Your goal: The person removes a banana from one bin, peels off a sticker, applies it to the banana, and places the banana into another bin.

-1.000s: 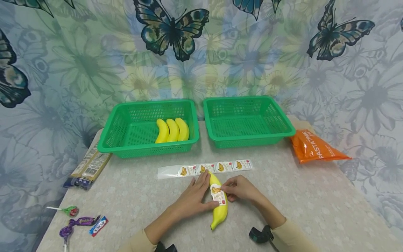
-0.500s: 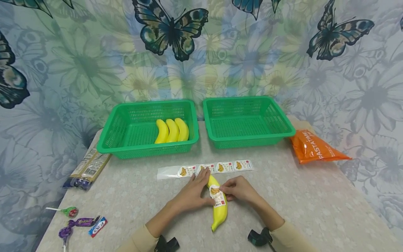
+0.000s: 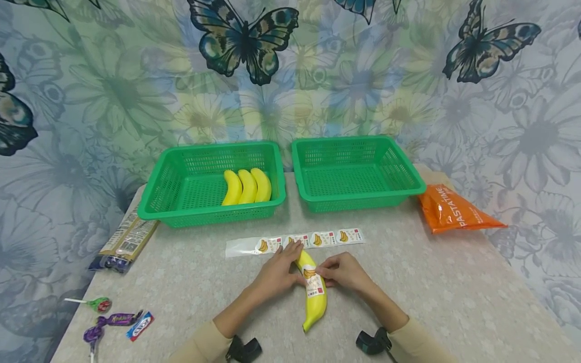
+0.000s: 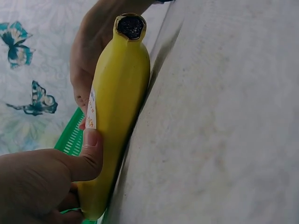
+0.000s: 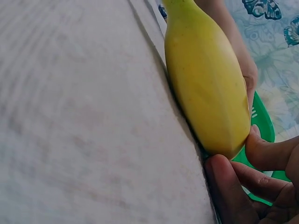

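Note:
A yellow banana (image 3: 315,306) lies on the table in the middle of the head view, its stem end toward me. A white sticker (image 3: 314,287) with a banana picture sits along its upper side. My left hand (image 3: 277,272) grips the far part of the banana from the left; in the left wrist view its thumb (image 4: 92,151) lies at the sticker's edge and its fingers curl round the far tip. From the right, my right hand (image 3: 347,272) holds the banana, thumb at the sticker's right edge and fingers low on its side, as the right wrist view shows.
A strip of banana stickers (image 3: 240,247) lies just beyond the hands. Behind it stand a green basket (image 3: 213,220) with three bananas and a second green basket (image 3: 363,201). An orange pasta bag (image 3: 454,212), a gold packet (image 3: 129,239), a lollipop (image 3: 100,304) and other sweets lie toward the sides.
My left thumb has drawn back up and left, off the lower part of the sticker, uncovering more of it. The right hand stays at the sticker's right edge; the banana has barely shifted.

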{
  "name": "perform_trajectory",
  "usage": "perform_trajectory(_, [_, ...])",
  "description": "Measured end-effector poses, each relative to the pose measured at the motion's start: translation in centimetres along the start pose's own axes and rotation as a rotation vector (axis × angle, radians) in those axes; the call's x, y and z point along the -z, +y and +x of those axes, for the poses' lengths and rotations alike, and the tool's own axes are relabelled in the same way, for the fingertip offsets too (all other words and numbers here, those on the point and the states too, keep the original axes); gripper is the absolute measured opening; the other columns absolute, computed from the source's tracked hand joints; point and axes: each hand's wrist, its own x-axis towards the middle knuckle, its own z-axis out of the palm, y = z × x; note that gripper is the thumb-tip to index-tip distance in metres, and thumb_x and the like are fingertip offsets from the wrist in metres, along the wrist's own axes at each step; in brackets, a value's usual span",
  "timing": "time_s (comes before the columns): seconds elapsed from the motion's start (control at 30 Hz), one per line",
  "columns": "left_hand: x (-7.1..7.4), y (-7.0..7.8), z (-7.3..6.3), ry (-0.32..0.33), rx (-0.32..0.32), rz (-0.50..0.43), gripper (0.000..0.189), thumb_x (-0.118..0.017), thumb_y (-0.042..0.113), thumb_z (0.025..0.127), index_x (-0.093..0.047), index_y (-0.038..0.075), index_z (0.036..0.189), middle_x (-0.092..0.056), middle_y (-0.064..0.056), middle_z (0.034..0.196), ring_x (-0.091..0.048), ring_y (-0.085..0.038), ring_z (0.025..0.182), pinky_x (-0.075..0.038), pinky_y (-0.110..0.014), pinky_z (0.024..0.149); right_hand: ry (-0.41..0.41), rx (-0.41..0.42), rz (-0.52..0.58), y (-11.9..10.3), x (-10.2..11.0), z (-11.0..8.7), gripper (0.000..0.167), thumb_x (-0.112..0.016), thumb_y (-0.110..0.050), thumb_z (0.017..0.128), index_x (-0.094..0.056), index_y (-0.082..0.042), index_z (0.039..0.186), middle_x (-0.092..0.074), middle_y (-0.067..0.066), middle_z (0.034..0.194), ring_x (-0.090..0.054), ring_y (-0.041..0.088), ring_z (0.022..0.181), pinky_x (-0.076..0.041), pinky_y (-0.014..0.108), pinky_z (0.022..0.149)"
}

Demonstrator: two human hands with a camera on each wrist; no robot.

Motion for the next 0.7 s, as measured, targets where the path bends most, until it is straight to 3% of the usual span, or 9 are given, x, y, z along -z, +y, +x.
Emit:
perform_trajectory(0.13, [0.2, 0.1, 0.4, 0.018, 0.004, 0.055, 0.084, -0.079, 0.037, 0.075, -0.046, 0.003, 0.144, -0.044, -0.016, 0.151, -0.039, -0.036, 0.141, -0.03, -0.054, 0.117, 0.002, 0.006, 0.01, 0.0, 0.0, 0.0, 0.02, -0.071, -0.012, 0.088, -0.074, 0.006, 0.096, -0.074, 0.011, 0.083, -0.069, 0.011, 0.065, -0.061, 0.028, 0.062])
perform_trajectory(0.37, [0.3, -0.2, 0.6, 0.076, -0.045, 0.125, 0.067, -0.077, 0.029, 0.078, -0.056, 0.006, 0.137, -0.056, -0.015, 0.141, -0.053, -0.038, 0.129, -0.045, -0.054, 0.104, 0.001, -0.005, 0.02, 0.1, -0.2, 0.0, 0.02, -0.072, -0.012, 0.087, -0.074, 0.006, 0.096, -0.074, 0.012, 0.083, -0.069, 0.011, 0.066, -0.061, 0.028, 0.062])
perform_trajectory(0.53, [0.2, -0.4, 0.3, 0.068, -0.063, 0.074, 0.068, -0.073, 0.028, 0.084, -0.049, 0.002, 0.142, -0.047, -0.016, 0.148, -0.045, -0.035, 0.138, -0.038, -0.05, 0.112, 0.006, -0.031, 0.032, 0.1, -0.1, 0.0, 0.024, -0.073, -0.017, 0.087, -0.074, 0.005, 0.097, -0.074, 0.011, 0.085, -0.069, 0.011, 0.066, -0.061, 0.028, 0.063])
perform_trajectory(0.7, [0.5, -0.3, -1.0, 0.018, -0.086, -0.034, 0.078, -0.068, 0.029, 0.09, -0.03, -0.003, 0.15, -0.027, -0.019, 0.159, -0.027, -0.035, 0.147, -0.025, -0.052, 0.12, 0.005, -0.068, 0.04, 0.0, 0.1, -0.1, 0.03, -0.076, -0.025, 0.085, -0.075, 0.003, 0.097, -0.073, 0.008, 0.086, -0.069, 0.01, 0.067, -0.061, 0.027, 0.064])
